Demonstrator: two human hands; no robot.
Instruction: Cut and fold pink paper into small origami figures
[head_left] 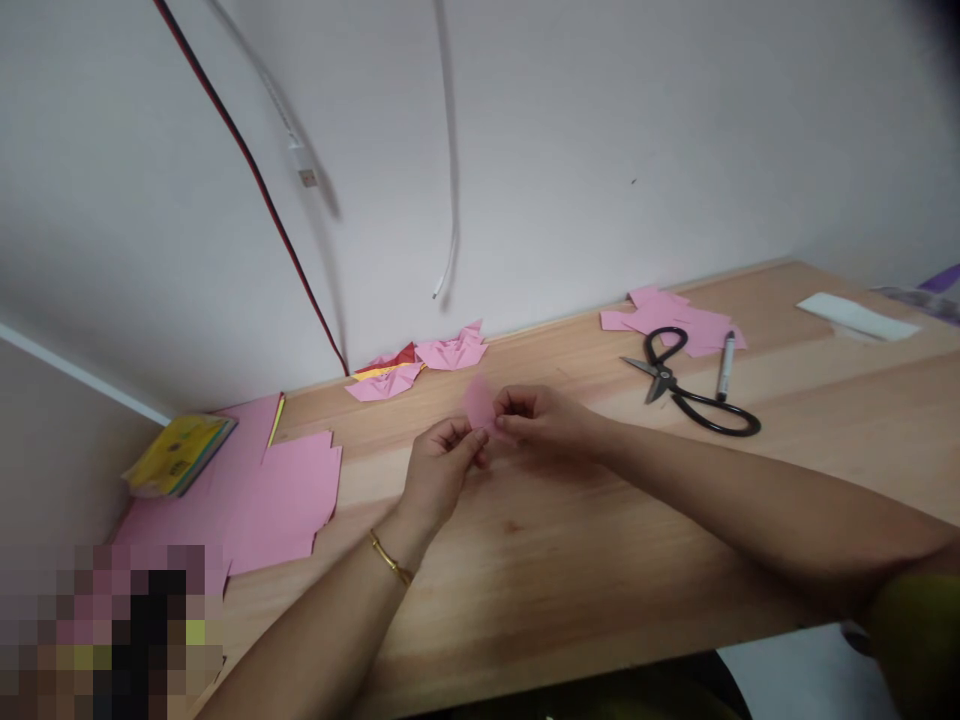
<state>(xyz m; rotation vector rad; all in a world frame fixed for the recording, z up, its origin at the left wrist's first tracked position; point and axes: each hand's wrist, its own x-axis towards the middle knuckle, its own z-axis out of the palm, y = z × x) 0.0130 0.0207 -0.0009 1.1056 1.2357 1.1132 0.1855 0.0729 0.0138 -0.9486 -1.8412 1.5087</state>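
A small piece of pink paper (pixel 480 402) is pinched between my two hands above the middle of the wooden table. My left hand (pixel 444 465) grips its lower left part between thumb and fingers. From the right, my right hand (pixel 544 422) pinches its other edge, fingers curled. Folded pink paper shapes (pixel 454 350) lie behind my hands near the wall, with a red and yellow folded piece (pixel 386 362) among them. To the right of my hands are open black-handled scissors (pixel 664 378) and a white marker (pixel 725 366).
Pink paper sheets (pixel 281 500) cover the left of the table (pixel 525 580), under a yellow packet (pixel 180 455). More pink pieces (pixel 675 318) lie behind the scissors. A white strip (pixel 859 316) is at the far right. A white cable (pixel 452 150) and a red-black cord (pixel 247 150) hang along the wall.
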